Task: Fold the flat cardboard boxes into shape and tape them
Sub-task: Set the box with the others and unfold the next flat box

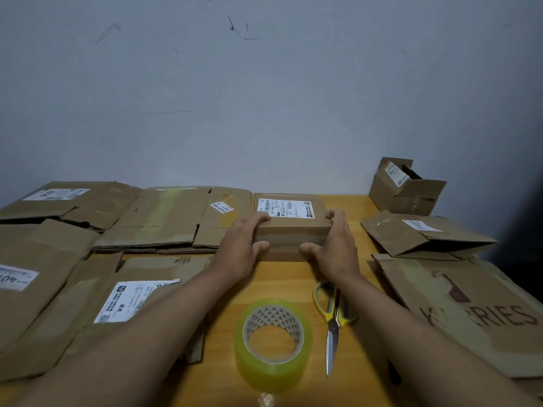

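Note:
A small brown cardboard box (291, 230) with a white shipping label on top stands at the far middle of the wooden table (282, 277). My left hand (242, 245) grips its left side and my right hand (335, 248) grips its right side, thumbs pressed on its front face. A roll of clear yellowish tape (273, 342) stands near the front middle. Yellow-handled scissors (333, 315) lie just right of the roll, blades pointing toward me.
Flat cardboard boxes (164, 221) cover the left half of the table, several with white labels. More flattened boxes (458, 312) lie on the right. An open folded box (405, 189) stands at the back right corner against the grey wall.

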